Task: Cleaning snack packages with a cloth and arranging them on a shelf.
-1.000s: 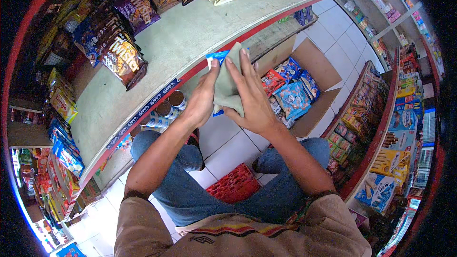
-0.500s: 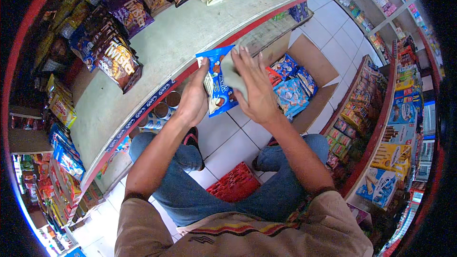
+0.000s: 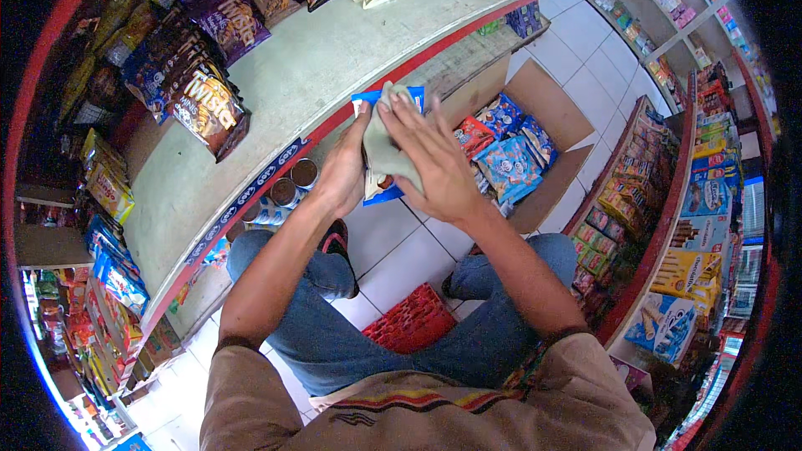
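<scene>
My left hand grips the left edge of a blue snack packet, thumb on its front. The packet is held up in front of the shelf edge, above the tiled floor. My right hand presses a pale grey-green cloth flat over the packet's face, fingers stretched along the cloth. Most of the packet is hidden under the cloth and hand; only blue strips at its top and bottom show. Just right of my right hand, blue and red snack packets lie in an open cardboard box.
Ahead and left runs a pale shelf with a red edge, bearing brown and purple snack bags. Cans stand beneath it. A red patterned object lies between my legs. At right, a stocked rack curves close by.
My right hand and the cloth have moved left across the packet, covering more of its front. The packet has shifted slightly, and more of the box's contents shows.
</scene>
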Action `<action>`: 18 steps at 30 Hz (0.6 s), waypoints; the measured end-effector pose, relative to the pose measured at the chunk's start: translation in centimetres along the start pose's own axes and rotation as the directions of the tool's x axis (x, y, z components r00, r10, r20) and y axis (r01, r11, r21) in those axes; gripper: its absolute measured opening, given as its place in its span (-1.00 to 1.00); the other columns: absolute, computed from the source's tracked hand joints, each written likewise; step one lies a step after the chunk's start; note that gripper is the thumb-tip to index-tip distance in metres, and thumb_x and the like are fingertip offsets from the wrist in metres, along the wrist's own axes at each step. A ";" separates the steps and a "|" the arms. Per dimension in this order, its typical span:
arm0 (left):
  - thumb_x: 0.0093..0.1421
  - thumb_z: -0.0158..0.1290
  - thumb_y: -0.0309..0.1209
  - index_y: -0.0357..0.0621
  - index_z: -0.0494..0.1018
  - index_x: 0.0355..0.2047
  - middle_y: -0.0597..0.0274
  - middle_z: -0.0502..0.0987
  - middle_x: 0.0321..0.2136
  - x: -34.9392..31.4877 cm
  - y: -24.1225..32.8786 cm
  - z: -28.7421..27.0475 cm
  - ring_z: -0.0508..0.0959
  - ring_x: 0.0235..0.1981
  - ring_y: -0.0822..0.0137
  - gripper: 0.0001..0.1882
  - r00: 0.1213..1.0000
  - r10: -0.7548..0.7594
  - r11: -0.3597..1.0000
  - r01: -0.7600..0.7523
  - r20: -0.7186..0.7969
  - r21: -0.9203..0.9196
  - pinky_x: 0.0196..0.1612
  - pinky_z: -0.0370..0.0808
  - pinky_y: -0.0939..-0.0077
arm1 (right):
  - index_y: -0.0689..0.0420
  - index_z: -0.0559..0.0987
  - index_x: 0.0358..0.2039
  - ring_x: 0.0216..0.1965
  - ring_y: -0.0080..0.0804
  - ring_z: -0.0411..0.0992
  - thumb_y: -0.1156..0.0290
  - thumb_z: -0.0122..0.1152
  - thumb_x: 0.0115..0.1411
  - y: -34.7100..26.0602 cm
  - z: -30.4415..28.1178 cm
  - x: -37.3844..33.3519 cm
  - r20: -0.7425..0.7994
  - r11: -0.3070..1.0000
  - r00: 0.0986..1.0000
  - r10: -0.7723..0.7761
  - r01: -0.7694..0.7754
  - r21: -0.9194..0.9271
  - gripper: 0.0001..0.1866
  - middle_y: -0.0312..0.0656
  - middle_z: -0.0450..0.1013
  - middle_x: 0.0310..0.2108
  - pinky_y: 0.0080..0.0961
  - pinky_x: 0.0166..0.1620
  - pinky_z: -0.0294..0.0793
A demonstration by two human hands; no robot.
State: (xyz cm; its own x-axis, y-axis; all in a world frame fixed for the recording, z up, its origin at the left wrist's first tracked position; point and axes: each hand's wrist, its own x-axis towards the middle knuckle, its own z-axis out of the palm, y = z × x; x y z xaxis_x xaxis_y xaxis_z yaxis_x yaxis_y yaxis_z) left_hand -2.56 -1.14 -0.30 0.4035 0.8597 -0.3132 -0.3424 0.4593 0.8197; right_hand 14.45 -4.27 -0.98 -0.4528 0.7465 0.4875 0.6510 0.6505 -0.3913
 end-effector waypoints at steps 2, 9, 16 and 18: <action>0.48 -0.22 0.07 -0.21 0.25 0.31 0.06 0.45 0.16 0.1 0.1 -0.1 0.54 0.09 0.26 -0.34 1.000 -0.013 1.000 0.013 0.019 -0.012 0.15 0.48 0.31 | 0.21 0.07 0.46 0.48 -0.03 -0.01 0.41 0.40 0.01 0.5 -0.3 0.0 -0.025 0.997 0.999 0.047 -0.048 -0.065 0.03 0.08 0.04 0.46 0.11 0.48 -0.23; 0.50 -0.19 -0.14 -0.33 0.24 0.30 0.03 0.43 0.17 1.2 -1.0 -2.9 0.47 0.14 0.29 -0.45 0.999 0.024 0.989 -0.029 0.039 0.144 0.21 0.40 0.39 | 0.21 0.09 0.45 0.49 -0.06 0.00 0.38 0.33 0.08 0.7 -0.5 0.0 -0.043 0.994 0.993 0.107 -0.108 -0.034 -0.05 0.10 0.05 0.45 0.11 0.48 -0.24; 0.51 -0.20 -0.20 -0.24 0.14 0.38 0.08 0.38 0.22 1.3 -1.0 -4.0 0.45 0.15 0.29 -0.46 0.974 0.093 0.855 -0.185 0.207 0.485 0.17 0.46 0.35 | 0.22 0.11 0.44 0.49 0.02 -0.03 0.41 0.29 0.09 0.0 -0.3 0.0 -0.044 0.986 0.999 0.005 0.003 0.167 -0.08 0.14 0.06 0.44 0.07 0.48 -0.16; 0.50 -0.15 -0.20 -0.18 0.08 0.42 0.09 0.30 0.29 1.2 -0.9 -4.4 0.40 0.23 0.28 -0.41 0.971 0.059 0.823 -0.178 0.230 0.540 0.22 0.44 0.35 | 0.22 0.12 0.44 0.49 0.03 -0.03 0.41 0.30 0.08 0.2 -0.7 0.0 -0.018 0.986 0.999 -0.034 0.037 0.164 -0.07 0.14 0.06 0.44 0.06 0.48 -0.15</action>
State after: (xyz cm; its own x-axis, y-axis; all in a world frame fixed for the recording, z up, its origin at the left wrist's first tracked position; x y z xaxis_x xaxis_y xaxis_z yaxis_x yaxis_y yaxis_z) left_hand -5.47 0.49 -3.52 0.5671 0.8107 -0.1455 0.1045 0.1044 0.9890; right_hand 14.98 -4.18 -0.54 -0.4642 0.7211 0.5144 0.5254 0.6917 -0.4956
